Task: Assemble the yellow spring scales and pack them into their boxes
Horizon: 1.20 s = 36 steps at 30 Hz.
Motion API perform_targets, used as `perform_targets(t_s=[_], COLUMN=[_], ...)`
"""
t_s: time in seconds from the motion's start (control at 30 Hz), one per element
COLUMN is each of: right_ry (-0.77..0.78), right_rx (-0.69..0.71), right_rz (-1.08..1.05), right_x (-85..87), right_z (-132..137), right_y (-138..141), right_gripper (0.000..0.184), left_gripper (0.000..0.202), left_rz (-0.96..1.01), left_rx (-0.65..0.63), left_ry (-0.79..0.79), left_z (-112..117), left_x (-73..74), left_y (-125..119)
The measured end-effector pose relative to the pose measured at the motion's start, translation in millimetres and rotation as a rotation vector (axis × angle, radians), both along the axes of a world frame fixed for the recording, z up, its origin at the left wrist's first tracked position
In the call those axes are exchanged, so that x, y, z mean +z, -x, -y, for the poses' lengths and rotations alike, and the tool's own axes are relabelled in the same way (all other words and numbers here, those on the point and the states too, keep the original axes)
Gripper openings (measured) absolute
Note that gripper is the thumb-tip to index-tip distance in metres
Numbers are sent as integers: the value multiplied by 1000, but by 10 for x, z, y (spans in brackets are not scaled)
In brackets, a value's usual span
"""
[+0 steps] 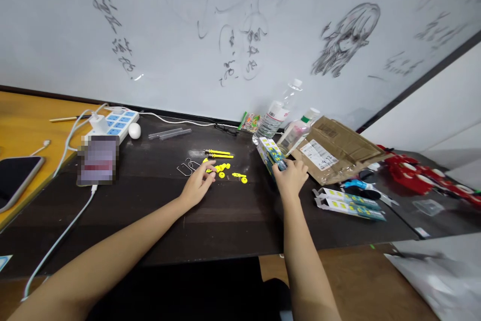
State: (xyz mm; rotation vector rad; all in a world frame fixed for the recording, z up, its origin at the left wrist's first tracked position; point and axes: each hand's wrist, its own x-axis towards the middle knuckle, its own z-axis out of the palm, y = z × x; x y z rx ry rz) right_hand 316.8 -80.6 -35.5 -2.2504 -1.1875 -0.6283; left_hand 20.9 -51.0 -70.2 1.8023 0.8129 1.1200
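My left hand (196, 186) is resting beside the small yellow parts (224, 167); whether its fingers are gripping any, I cannot tell. My right hand (291, 177) is grasping the patterned cartons (266, 149) in its fingers. Yellow rods (223, 156) are lying just beyond the left fingers on the desk (225, 231).

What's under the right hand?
Printed yellow-and-teal packaging, its far end showing. The part below the right hand is covered, so anything else there can't be seen.
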Motion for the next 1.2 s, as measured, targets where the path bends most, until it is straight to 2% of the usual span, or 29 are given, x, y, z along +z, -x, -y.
perform_targets(t_s=[0.2,0.67,0.8,1.0,1.2], right_ry=[33,108,94,169,115], right_rx=[-35,-84,-50,34,172], right_rz=[47,5,-30,-170,-122], right_x=[-33,-47,-48,-49,-86], right_z=[8,52,69,71,68], right_y=[29,-32,-26,-112,-236], right_gripper=[42,32,31,38,37], left_gripper=[37,35,35,34,34], left_rz=[-10,-65,-78,-118,-121], left_rx=[7,-12,-12,-19,-21], left_ry=[-4,-27,-31,-54,-55], left_z=[-11,17,16,-4,-6], left_x=[-17,27,4,-30,-22], left_y=[4,17,11,16,19])
